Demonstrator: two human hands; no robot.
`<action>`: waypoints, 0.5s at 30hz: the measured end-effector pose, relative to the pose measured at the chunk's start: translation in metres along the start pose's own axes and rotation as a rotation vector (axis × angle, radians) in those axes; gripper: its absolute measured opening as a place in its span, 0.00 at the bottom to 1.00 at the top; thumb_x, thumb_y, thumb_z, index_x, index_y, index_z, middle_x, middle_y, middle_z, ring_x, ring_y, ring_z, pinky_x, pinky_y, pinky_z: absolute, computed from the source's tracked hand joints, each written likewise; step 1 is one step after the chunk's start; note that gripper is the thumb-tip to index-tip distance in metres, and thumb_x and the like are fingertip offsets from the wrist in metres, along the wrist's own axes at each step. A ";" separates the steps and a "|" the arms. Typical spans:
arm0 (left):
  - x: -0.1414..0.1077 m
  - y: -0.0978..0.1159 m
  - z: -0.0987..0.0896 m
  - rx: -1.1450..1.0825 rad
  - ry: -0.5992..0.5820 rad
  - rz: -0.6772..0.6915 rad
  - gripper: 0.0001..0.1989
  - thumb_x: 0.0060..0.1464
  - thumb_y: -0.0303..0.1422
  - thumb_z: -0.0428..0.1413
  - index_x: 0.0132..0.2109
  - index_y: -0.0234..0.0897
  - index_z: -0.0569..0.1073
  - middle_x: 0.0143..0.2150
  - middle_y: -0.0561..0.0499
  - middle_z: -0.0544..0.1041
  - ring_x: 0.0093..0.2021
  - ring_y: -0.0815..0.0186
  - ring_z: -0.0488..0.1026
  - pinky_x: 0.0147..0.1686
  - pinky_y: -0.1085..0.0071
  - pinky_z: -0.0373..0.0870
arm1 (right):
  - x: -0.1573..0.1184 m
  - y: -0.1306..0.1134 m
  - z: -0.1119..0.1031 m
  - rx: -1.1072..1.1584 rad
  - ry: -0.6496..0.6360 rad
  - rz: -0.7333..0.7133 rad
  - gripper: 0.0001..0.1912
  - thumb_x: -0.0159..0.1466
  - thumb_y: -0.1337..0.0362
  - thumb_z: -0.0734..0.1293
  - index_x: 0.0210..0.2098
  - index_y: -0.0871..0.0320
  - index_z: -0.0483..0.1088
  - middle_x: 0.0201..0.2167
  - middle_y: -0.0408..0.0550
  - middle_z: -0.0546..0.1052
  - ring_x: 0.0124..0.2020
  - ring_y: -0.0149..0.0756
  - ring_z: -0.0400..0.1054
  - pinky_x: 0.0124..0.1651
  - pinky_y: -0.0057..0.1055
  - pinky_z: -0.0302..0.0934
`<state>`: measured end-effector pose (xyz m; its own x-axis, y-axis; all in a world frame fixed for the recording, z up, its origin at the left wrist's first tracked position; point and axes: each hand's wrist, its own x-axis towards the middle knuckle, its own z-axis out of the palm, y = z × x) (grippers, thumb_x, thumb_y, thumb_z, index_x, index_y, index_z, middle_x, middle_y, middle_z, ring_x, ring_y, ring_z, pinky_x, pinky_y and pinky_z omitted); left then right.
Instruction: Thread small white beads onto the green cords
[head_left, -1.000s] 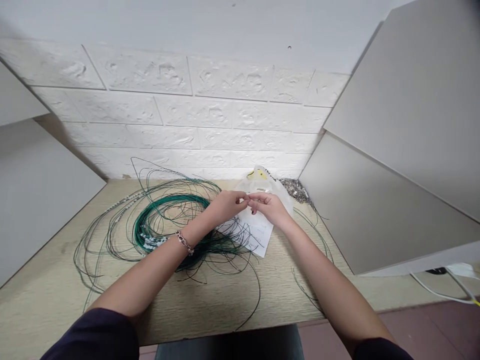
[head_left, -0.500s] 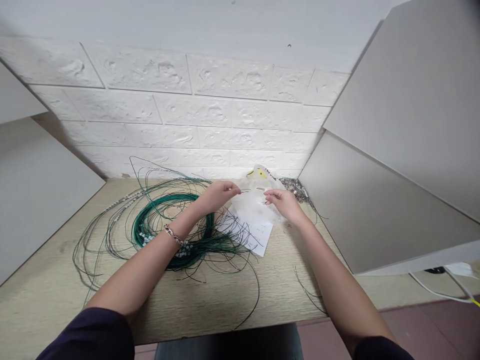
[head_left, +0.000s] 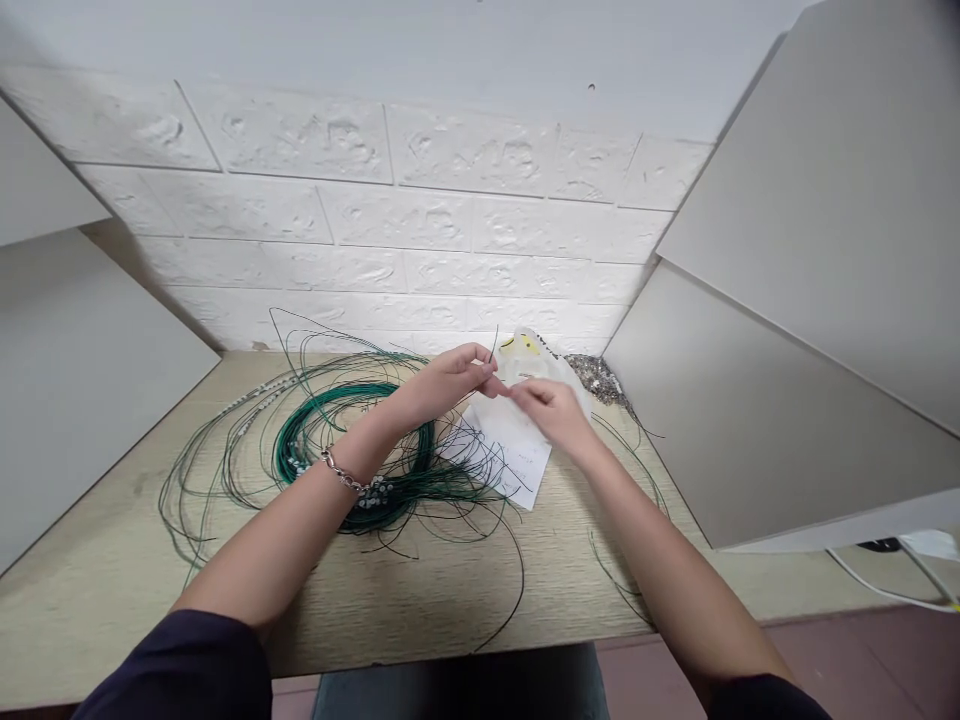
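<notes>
My left hand [head_left: 461, 380] is closed in a pinch, and a thin dark wire [head_left: 494, 343] stands up from its fingertips. Against those fingertips, my right hand [head_left: 550, 405] is pinched too; what it grips is too small to make out. Both hands are above a clear plastic bag [head_left: 555, 375] with a yellow mark and a white sheet with writing [head_left: 525, 462]. Under and beside my left forearm lies a large coil of green wires [head_left: 292, 430], with small white connectors [head_left: 377, 490] and loose dark ends.
A heap of small metallic pieces [head_left: 598, 378] sits in the back right corner. Loose green wires [head_left: 611, 570] lie near the table's front right. White brick-patterned wall [head_left: 435, 230] stands behind, with grey panels [head_left: 780, 400] on both sides.
My two hands have come together, fingertips now meeting. The wire at my left fingers has turned from level to upright. Green wire now shows beside my right forearm.
</notes>
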<state>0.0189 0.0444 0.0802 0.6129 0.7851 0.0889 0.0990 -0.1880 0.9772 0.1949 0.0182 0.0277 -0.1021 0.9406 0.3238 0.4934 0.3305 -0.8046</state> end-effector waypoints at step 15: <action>-0.020 0.022 -0.056 0.536 -0.127 -0.110 0.18 0.51 0.41 0.50 0.49 0.41 0.68 0.49 0.50 0.71 0.48 0.65 0.67 0.46 0.72 0.63 | 0.009 -0.031 0.031 0.776 0.082 0.204 0.17 0.55 0.50 0.61 0.29 0.59 0.66 0.24 0.44 0.71 0.19 0.25 0.62 0.25 0.26 0.59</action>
<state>-0.0352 0.0574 0.1103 0.6626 0.7462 -0.0638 0.5317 -0.4087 0.7418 0.1520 0.0185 0.0399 0.0036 0.9895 0.1446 -0.2478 0.1410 -0.9585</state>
